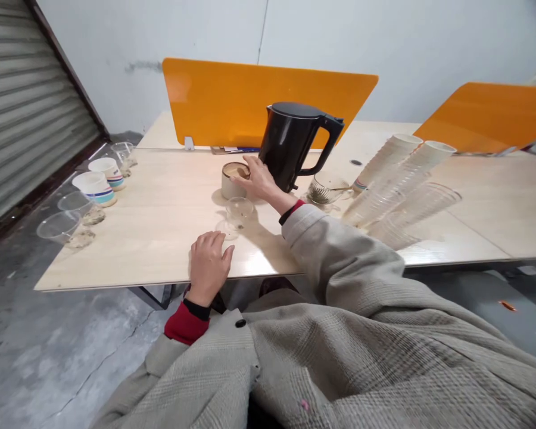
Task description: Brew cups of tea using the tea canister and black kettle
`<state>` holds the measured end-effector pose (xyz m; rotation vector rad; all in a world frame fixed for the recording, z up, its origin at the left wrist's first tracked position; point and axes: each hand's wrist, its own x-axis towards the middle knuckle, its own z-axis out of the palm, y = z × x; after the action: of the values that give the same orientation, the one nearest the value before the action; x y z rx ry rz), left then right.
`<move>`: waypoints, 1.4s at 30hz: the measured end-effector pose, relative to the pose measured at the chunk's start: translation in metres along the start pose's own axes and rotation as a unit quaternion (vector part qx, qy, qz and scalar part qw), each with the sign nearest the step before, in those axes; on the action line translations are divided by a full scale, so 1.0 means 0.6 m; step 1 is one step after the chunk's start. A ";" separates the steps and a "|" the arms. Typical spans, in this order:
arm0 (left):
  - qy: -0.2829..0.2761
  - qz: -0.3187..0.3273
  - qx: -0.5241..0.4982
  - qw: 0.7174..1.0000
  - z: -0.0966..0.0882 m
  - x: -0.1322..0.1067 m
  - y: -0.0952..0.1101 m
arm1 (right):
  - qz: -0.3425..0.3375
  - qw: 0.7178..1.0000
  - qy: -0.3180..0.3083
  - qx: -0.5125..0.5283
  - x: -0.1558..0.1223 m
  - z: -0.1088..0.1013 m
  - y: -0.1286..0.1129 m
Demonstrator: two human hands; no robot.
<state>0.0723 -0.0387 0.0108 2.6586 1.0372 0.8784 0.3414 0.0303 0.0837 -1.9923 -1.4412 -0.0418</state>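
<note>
My right hand (259, 180) reaches across the table to a small pale canister (230, 187) with a brown rim. Its thumb lies at the near side of the rim and the fingers at the far right side, so the hand grips that edge. Just in front stands a clear plastic cup (239, 210) with a few dark specks low in it. My left hand (209, 262) rests at the table's front edge, fingers extended and holding nothing. Its fingertips are close to the cup's base; whether they touch it I cannot tell.
A black electric kettle (289, 143) stands right behind my right hand. Beside it is a glass bowl (325, 189) with dark leaves and a spoon. Stacked cups (393, 179) lean at right. Several cups (93, 185) line the left side. An orange divider (223, 101) stands behind.
</note>
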 end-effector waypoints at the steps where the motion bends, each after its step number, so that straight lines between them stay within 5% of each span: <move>1: -0.001 0.001 0.000 1.000 -0.001 0.000 0.001 | 0.006 1.000 -0.004 0.004 0.007 0.012 -0.002; 6: 0.003 0.004 -0.003 1.000 0.001 -0.001 0.000 | 0.032 0.999 -0.005 0.025 0.020 0.039 -0.006; 13: 0.017 0.005 -0.005 1.000 0.005 -0.002 -0.002 | 0.030 0.997 0.069 0.035 0.022 0.022 0.004; 19: 0.047 -0.006 -0.069 0.997 0.007 0.000 -0.014 | -0.088 0.981 0.168 0.044 -0.022 -0.083 0.012; 22: 0.095 -0.004 -0.166 0.982 -0.003 -0.007 -0.020 | -0.136 0.974 0.176 0.043 -0.106 -0.154 -0.008; 25: 0.121 -0.018 -0.249 0.961 -0.017 -0.021 -0.018 | -0.152 0.977 0.133 0.068 -0.207 -0.187 -0.038; 31: 0.073 0.006 -0.296 0.952 -0.026 -0.035 -0.016 | -0.104 0.983 0.022 0.151 -0.321 -0.117 -0.066; 36: 0.031 0.038 -0.284 0.958 -0.018 -0.033 -0.021 | -0.089 0.985 0.004 0.147 -0.327 -0.065 -0.058; 42: 0.001 0.017 -0.221 0.975 -0.011 -0.025 -0.011 | -0.097 0.988 -0.021 0.115 -0.325 -0.074 -0.063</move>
<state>0.0559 -0.0437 0.0073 2.3058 0.6966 0.9842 0.2487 -0.1491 0.0602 -1.6733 -1.5864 0.0777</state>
